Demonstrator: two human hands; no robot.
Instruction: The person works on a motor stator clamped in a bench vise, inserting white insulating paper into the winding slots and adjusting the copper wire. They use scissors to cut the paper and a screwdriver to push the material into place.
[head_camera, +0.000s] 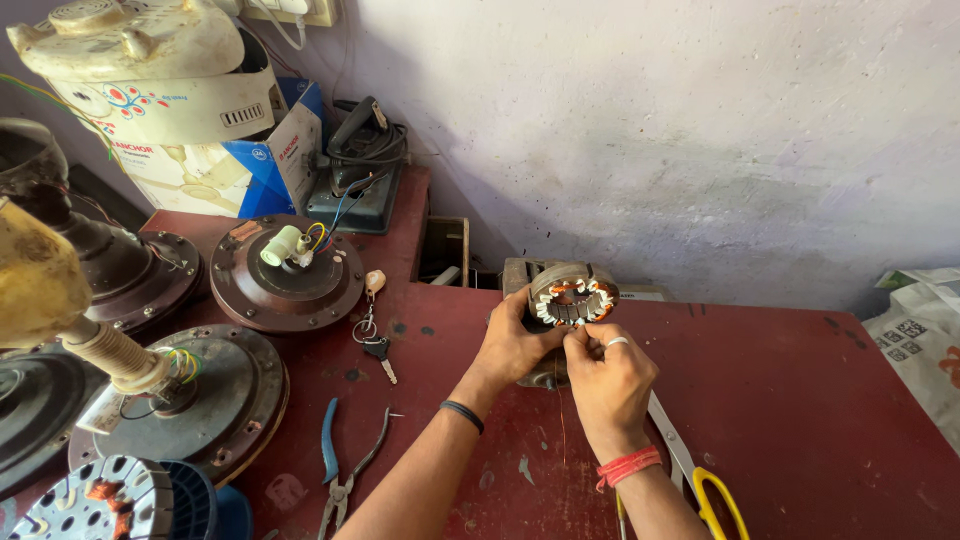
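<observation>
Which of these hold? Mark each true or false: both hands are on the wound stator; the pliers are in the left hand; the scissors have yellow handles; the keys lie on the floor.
1. Both hands are on the stator: true, the left hand and the right hand grip it.
2. The pliers are in the left hand: false, they lie on the red table.
3. The scissors have yellow handles: true.
4. The keys lie on the floor: false, they rest on the table.
</observation>
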